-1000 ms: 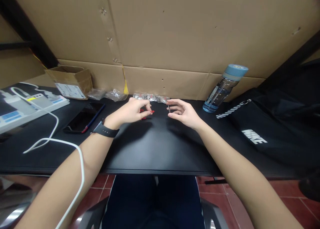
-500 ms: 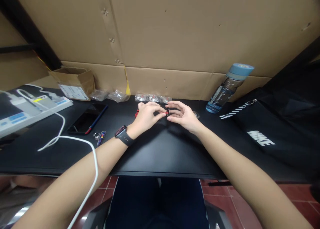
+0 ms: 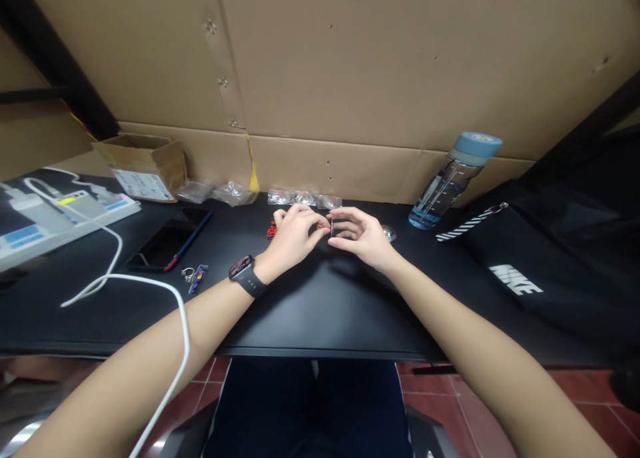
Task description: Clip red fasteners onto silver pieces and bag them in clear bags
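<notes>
Above the middle of the black desk, my left hand (image 3: 299, 235) is closed in a pinch, its thumb and forefinger against a small red piece that is mostly hidden. My right hand (image 3: 363, 238) faces it, fingers and thumb curved round the rim of a thin round disc (image 3: 332, 227) seen nearly edge-on. The fingertips of both hands almost meet at this disc. Several small red pieces (image 3: 271, 229) lie just beyond my left hand, partly covered by it. Behind my right wrist sits a small clear, shiny round item (image 3: 389, 233).
Small clear packets (image 3: 305, 198) line the cardboard wall, near crumpled plastic bags (image 3: 233, 193) and an open carton (image 3: 145, 168). Left are a phone (image 3: 170, 239), a keyring (image 3: 198, 279), a power strip (image 3: 75, 215) and a white cable (image 3: 183, 331) across my forearm. Right stand a bottle (image 3: 453, 181) and black bag (image 3: 545, 271).
The disc now appears thinner, more edge-on, and less red shows between my fingertips. Both hands stay close together; the whole view has shifted slightly.
</notes>
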Motion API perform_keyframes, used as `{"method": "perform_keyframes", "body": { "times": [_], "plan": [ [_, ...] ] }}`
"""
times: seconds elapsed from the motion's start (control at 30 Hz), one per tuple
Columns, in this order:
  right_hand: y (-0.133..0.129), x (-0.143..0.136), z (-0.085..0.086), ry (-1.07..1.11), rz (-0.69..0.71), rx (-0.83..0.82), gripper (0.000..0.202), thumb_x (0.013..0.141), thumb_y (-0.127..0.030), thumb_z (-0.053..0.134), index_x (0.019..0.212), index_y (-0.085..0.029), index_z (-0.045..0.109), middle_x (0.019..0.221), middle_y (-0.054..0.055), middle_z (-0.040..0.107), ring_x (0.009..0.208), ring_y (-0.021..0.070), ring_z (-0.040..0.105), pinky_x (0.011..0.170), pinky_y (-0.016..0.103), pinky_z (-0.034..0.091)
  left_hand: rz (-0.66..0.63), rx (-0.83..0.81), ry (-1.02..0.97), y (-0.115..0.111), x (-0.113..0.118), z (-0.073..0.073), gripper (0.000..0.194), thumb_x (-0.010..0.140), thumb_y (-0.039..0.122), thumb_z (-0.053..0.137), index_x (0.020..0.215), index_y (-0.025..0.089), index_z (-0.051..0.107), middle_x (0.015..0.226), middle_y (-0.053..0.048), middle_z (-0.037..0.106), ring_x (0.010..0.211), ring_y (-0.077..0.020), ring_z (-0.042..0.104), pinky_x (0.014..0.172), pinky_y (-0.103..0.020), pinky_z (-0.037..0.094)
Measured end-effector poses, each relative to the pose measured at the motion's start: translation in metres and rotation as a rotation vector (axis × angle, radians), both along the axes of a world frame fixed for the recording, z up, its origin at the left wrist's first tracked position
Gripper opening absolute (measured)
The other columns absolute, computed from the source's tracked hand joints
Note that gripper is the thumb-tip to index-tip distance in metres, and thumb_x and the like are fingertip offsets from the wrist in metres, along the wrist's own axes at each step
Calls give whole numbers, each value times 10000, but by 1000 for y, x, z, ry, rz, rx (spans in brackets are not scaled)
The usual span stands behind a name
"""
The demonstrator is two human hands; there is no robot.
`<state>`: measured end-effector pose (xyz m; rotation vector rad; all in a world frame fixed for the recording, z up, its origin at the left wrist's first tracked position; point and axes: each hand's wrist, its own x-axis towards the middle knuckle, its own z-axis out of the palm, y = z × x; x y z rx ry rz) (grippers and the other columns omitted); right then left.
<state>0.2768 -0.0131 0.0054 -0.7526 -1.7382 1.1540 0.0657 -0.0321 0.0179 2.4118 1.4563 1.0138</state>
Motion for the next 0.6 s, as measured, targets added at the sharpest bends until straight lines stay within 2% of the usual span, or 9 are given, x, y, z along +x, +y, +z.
{"method": "perform_keyframes", "body": {
  "times": [0.33,0.5,0.6],
  "plan": [
    [-3,-2,1,-53,-20,62,593,704,-404,920,1223,-264,669,1321,96,696,1161,272,713,943,412,612,4,-18,-26,-1,0,2,240,1002,383,593,930,252,780,1081,-69,776,1174,-308,550,982,-496,277],
    [-4,-5,0,-41,-43,65,583,704,-394,920,1211,-256,668,1308,96,700,1114,265,734,909,402,619,-6,-46,-46,0,0,2,216,985,363,610,900,250,773,1058,-52,785,1157,-297,575,977,-492,295],
    [-3,-5,-2,-77,-74,132,557,713,-394,916,1198,-254,681,1266,91,723,1102,271,742,904,410,613,-15,-68,-48,1,-1,0,202,969,361,616,902,254,774,1063,-41,786,1140,-290,599,983,-491,318]
  ]
}}
